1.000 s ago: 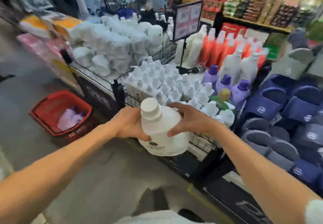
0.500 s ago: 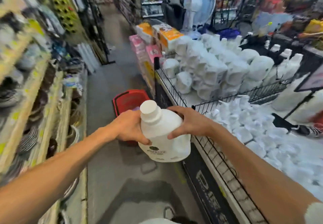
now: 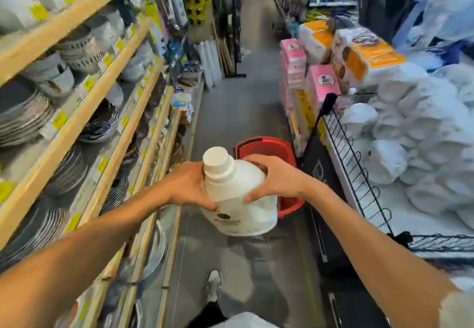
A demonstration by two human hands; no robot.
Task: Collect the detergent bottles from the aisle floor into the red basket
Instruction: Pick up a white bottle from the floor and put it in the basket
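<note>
While bottle (image 3: 238, 199) overlaps basket (image 3: 264, 143), plate shelves (image 3: 77, 112) left

Grey aisle floor (image 3: 246, 112), running straight ahead between racks. On it: red basket (image 3: 264, 142), just beside dark base of right-hand display; one light shoe (image 3: 213, 284) at near end; pink packs (image 3: 292, 71) stacked further up on right. Left: wooden shelves (image 3: 82, 112), yellow tags along edges, loaded with stacked plates (image 3: 23, 117) and bowls (image 3: 59, 76). Right: wire-fenced display top (image 3: 359, 174) heaped with white packs (image 3: 384, 161).
</note>
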